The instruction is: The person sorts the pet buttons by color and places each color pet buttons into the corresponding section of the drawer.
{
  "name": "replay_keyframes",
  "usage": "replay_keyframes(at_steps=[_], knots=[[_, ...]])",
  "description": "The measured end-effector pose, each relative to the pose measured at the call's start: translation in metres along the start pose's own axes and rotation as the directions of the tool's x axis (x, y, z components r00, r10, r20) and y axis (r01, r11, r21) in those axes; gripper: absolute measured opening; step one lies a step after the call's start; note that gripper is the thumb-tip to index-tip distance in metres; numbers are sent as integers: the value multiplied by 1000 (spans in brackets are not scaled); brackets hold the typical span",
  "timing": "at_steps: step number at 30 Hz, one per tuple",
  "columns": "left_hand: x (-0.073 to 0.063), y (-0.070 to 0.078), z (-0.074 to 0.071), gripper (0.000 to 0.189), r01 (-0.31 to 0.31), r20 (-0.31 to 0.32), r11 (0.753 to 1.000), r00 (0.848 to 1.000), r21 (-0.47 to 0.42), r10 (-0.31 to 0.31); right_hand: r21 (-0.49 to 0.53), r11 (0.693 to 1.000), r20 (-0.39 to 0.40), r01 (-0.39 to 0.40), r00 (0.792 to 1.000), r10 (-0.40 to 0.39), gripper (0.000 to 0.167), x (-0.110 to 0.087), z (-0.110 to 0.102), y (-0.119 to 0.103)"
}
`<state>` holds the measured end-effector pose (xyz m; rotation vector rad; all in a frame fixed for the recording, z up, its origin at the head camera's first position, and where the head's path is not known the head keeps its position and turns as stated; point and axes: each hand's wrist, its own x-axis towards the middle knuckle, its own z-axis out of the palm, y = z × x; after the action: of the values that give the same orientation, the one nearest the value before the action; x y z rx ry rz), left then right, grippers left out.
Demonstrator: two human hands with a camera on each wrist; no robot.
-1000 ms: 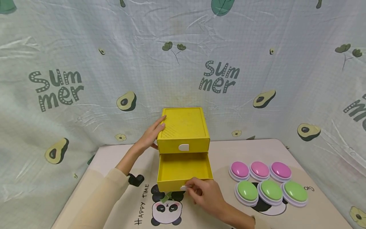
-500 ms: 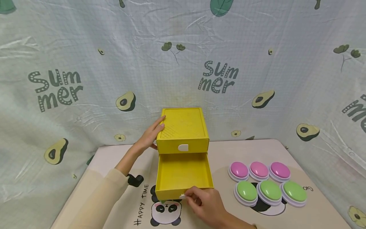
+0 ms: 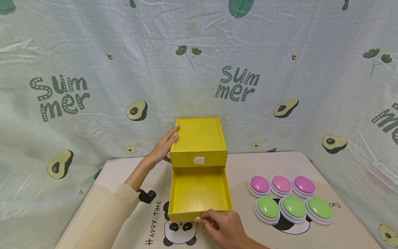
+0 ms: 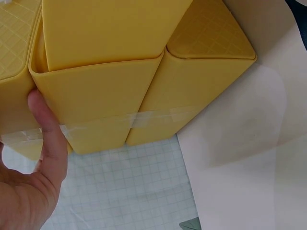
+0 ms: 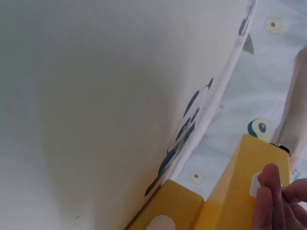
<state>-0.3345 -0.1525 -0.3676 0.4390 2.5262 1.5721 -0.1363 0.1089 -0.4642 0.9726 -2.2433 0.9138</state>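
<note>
We find a yellow cabinet (image 3: 199, 133) upright, midway along the table's far edge (table (image 3: 242, 164)). Upper drawer (image 3: 183, 159) closed; lower drawer (image 3: 200, 193), its white tab (image 3: 197, 219) foremost, extends toward the near edge.

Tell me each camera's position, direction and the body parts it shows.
Head: on the head, facing forward and down at the yellow drawer unit; left hand, right hand, left sleeve.
Left: left wrist, facing the unit's side; left hand.
Right: right wrist, facing table and open drawer; right hand, a sleeve.
Head and right wrist share the right hand on the white handle.
</note>
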Motion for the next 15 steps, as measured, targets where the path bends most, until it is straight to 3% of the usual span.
replay_keyframes(at_steps=[9, 15], knots=[[0, 2, 0, 61, -12, 3, 1000, 1000, -20, 12, -28, 999, 4, 25, 1000, -25, 19, 1, 0, 0], [-1, 1, 0, 61, -13, 7, 1000, 1000, -25, 14, 83, 996, 67, 21, 997, -26, 24, 1, -11, 2]])
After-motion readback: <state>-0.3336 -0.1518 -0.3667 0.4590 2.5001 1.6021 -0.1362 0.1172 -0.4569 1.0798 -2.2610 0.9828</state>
